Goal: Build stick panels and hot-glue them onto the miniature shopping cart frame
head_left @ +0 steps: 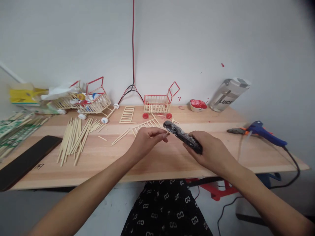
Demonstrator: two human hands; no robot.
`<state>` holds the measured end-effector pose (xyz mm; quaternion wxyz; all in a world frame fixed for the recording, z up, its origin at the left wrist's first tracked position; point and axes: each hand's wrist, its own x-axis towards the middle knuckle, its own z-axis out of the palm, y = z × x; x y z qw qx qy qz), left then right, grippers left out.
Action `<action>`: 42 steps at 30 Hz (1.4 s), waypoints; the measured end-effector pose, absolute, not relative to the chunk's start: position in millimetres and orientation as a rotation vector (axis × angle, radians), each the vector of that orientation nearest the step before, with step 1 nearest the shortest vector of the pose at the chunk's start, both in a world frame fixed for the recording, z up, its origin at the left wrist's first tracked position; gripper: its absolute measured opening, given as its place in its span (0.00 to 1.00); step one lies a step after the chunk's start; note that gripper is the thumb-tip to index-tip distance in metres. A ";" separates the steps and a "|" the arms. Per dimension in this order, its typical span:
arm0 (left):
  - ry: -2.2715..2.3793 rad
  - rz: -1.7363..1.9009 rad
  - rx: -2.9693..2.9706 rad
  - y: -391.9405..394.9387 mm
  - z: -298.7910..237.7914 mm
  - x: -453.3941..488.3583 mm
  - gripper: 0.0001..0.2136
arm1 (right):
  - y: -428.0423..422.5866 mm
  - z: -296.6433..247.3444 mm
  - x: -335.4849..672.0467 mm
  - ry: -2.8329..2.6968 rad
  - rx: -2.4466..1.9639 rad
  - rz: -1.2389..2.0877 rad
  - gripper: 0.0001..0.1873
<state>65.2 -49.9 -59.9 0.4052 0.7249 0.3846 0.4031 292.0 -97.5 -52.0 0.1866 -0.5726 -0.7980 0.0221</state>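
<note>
My right hand is wrapped round a black hand tool smeared with whitish residue; its exact kind does not show. The tool's far end points up and left, close to the fingertips of my left hand. Those left fingers are pinched together, and whatever they hold is too small to make out. Behind the hands stands a small cart built of sticks, with red edges and red wheels. A ladder-like stick frame lies on the table just beyond my left hand.
Loose sticks and a black slab like a phone lie left. More stick carts stand behind. A red-stained bowl, a leaning clear container, pliers and a corded blue glue gun are at right.
</note>
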 end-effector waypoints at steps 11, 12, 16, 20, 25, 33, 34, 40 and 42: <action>0.995 0.949 1.715 -62.8 -48.5 69.9 0.09 | -113.4 -51.5 285.1 -2.155 -1.679 0.295 0.14; 0.995 0.948 1.699 -64.1 -48.3 71.2 0.09 | -115.3 -50.8 284.8 -2.145 -1.686 0.337 0.14; 0.975 0.967 1.670 -69.4 -49.8 75.8 0.08 | -122.3 -48.9 285.3 -2.111 -1.685 0.463 0.14; 0.985 0.978 1.656 -75.5 -50.6 78.9 0.08 | -128.0 -50.6 286.7 -2.101 -1.679 0.504 0.15; 1.027 0.979 1.670 -81.2 -48.7 81.1 0.07 | -131.4 -55.9 287.9 -2.110 -1.651 0.444 0.15; 1.009 1.029 1.675 -83.9 -50.2 80.8 0.07 | -133.9 -60.2 285.0 -2.072 -1.700 0.375 0.15; 1.013 1.030 1.686 -84.0 -50.3 80.5 0.07 | -134.2 -60.5 284.9 -2.063 -1.706 0.381 0.15; 1.026 1.017 1.690 -84.1 -50.9 81.2 0.07 | -133.7 -60.7 286.0 -2.049 -1.701 0.431 0.16; 1.021 1.021 1.679 -83.6 -51.2 83.1 0.07 | -132.8 -61.8 287.2 -2.058 -1.686 0.410 0.18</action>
